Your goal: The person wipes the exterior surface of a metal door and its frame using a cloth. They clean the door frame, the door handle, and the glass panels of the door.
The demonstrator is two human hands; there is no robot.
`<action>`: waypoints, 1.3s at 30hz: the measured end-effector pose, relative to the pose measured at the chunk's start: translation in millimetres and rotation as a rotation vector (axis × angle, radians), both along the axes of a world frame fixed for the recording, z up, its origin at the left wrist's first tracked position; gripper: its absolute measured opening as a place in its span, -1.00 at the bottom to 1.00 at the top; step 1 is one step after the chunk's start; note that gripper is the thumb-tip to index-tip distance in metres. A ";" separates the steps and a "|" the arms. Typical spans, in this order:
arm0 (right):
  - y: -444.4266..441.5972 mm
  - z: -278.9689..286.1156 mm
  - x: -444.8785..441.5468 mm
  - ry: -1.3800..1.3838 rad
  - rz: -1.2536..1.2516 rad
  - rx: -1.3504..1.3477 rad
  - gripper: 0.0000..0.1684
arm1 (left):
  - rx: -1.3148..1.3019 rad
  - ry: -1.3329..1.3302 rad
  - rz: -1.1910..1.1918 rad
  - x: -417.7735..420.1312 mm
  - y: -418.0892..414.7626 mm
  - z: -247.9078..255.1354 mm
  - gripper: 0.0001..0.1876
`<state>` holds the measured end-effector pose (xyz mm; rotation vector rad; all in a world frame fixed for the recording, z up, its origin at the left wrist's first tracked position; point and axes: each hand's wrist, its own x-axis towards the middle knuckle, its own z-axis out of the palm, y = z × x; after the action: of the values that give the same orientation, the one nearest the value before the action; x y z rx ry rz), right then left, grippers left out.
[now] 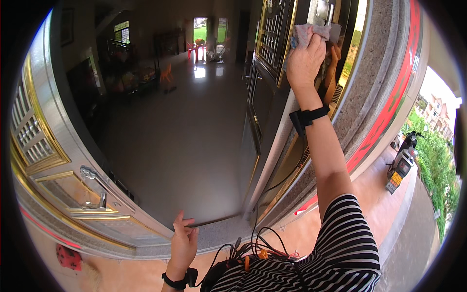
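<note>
My right hand is raised at the top right and grips a bunched pinkish-grey cloth. The cloth is up against the shiny door frame beside a metal hinge; whether it presses on the hinge itself is hard to tell. A reflection of the arm shows in the polished frame. Low in front of me, my left hand is empty, with its fingers apart, above the stone threshold. Both wrists wear black straps.
One door leaf with a lever handle stands at the left; another leaf opens inward at the right. Black cables hang at my waist. Red chairs stand deep inside the room. A scooter is parked outside at the right.
</note>
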<state>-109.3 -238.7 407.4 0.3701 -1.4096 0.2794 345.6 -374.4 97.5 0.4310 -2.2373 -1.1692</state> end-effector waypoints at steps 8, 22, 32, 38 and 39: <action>7.1 66.1 16.4 0.221 -0.224 0.244 -0.42 | -0.055 -0.034 -0.006 -9.5 -3.2 3.4 -0.32; 33.6 -249.2 35.9 -0.329 0.156 0.546 -0.64 | -0.111 -0.156 0.059 4.6 -9.9 -6.6 -0.34; -50.6 -300.9 97.4 -1.462 1.175 0.372 -0.43 | -0.057 -0.220 0.214 33.6 4.8 -0.3 -0.33; -131.5 -231.9 196.6 -1.916 1.878 0.550 -0.62 | -0.074 -0.150 0.410 63.5 30.7 8.3 -0.33; -144.6 -211.3 217.3 -1.833 1.961 0.585 -0.63 | -0.049 -0.152 0.451 70.4 36.4 8.4 -0.33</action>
<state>108.0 -383.2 196.1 2.3925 -2.2344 2.2369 416.0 -338.0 105.9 0.9735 -2.1305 -0.8654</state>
